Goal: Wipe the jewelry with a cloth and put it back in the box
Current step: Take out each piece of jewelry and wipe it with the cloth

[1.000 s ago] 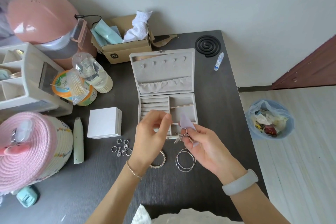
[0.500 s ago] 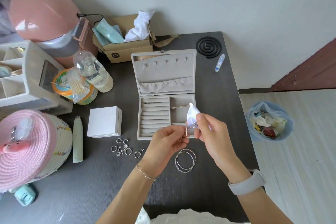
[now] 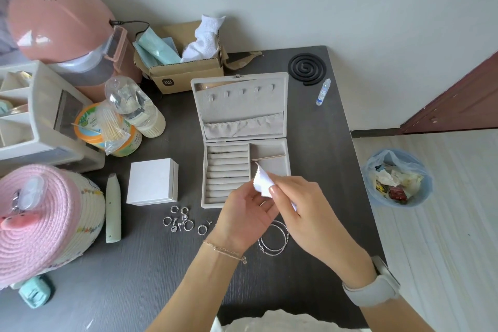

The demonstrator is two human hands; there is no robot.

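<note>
Both hands meet just in front of the open jewelry box [image 3: 244,143]: the right hand [image 3: 304,207] pinches the white cloth [image 3: 262,180], and the left hand [image 3: 242,215] curls against it (whatever it holds is hidden). Loose rings [image 3: 183,221] lie left, hoop bracelets [image 3: 273,241] beneath the hands, a small white box [image 3: 152,180] nearby.

Whatever jewelry the cloth [image 3: 262,182] wraps stays hidden between the hands — the hoop bracelets [image 3: 273,241] lie partly under the right hand [image 3: 304,207].

Bare forearms, no sleeves. Left hand [image 3: 244,217]: thin gold chain bracelet [image 3: 225,250] on wrist w/ a tiny charm. Right hand [image 3: 307,210]: pale grey band [image 3: 373,290], smooth & wide, w/ watch-type face. Nails short, plain. White garment [image 3: 272,322] at near edge.
</note>
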